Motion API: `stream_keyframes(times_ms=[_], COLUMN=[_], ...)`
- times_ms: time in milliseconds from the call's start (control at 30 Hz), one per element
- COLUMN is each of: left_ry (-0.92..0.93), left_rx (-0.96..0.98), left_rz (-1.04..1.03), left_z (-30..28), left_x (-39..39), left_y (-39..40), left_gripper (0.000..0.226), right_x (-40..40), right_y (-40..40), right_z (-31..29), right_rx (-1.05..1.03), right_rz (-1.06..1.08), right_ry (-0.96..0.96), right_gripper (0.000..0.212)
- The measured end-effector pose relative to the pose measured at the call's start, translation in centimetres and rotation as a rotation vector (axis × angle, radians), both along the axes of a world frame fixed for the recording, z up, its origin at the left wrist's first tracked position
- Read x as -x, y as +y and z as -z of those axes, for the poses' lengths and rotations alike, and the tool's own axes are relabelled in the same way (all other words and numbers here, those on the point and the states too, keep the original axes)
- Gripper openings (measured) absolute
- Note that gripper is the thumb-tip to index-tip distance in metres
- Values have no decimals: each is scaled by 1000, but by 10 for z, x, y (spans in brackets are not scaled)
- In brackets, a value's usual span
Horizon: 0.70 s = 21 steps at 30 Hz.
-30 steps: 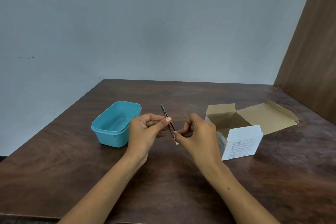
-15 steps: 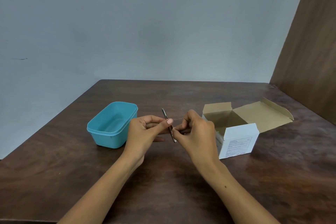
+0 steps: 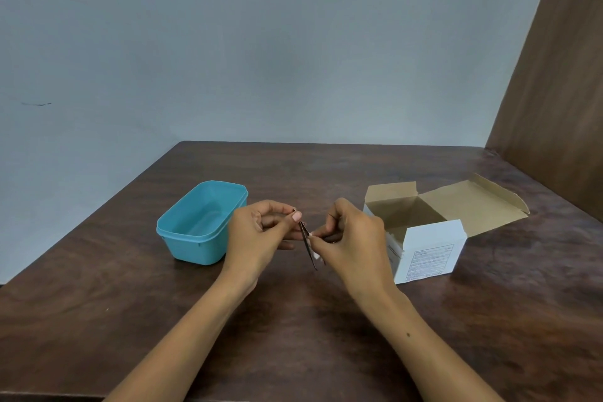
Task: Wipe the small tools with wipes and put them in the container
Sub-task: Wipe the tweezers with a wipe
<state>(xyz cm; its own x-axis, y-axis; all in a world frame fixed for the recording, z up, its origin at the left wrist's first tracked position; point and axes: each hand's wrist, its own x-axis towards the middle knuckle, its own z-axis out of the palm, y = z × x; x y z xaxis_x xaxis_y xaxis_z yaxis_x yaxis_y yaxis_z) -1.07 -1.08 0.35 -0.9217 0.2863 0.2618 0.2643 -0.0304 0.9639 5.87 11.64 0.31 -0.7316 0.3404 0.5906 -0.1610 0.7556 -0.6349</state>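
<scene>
At about nine o'clock on the brown table [image 3: 98, 271] sits a teal container [image 3: 199, 225], lid off and standing upright. Just to its right, the person's left hand [image 3: 257, 238] hovers above the tabletop, thumb and fingertips pinching the upper end of a thin metal tool [image 3: 306, 238]. It looks like tweezers, though it is too slim to say for sure. The tool hangs nearly upright, lower tip tilted toward five o'clock, right at the middle of the table between both hands. The right hand [image 3: 352, 238] meets it from the other side, fingers curled and pinching a small white wipe [image 3: 316, 254] against the tool's shaft. Farther right, at about three o'clock, a white box [image 3: 427, 254] stands with its cardboard flaps open, well apart from the container and close beside the right hand.
</scene>
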Motion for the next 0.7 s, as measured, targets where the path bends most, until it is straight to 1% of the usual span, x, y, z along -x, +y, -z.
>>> stream_keyframes(times_ms=[167,267,500,700], left_ry=[35,52,3,-21], left_rx=[-7,-22,-99,-128], left_rz=[-34,-80,-131,-131], left_z=[2,3,1,-1], left_x=[1,3,8,8], left_y=[1,1,-1,-1], left_gripper=[6,7,4,4], right_x=[2,3,2,1], right_y=[-1,0,2,6], right_z=[0,1,4,1], right_rx=[0,1,22,162], right_rz=[-3,-18,-30,-59], right_ry=[18,-24,-128,-165], right_gripper=[51,49,45,39])
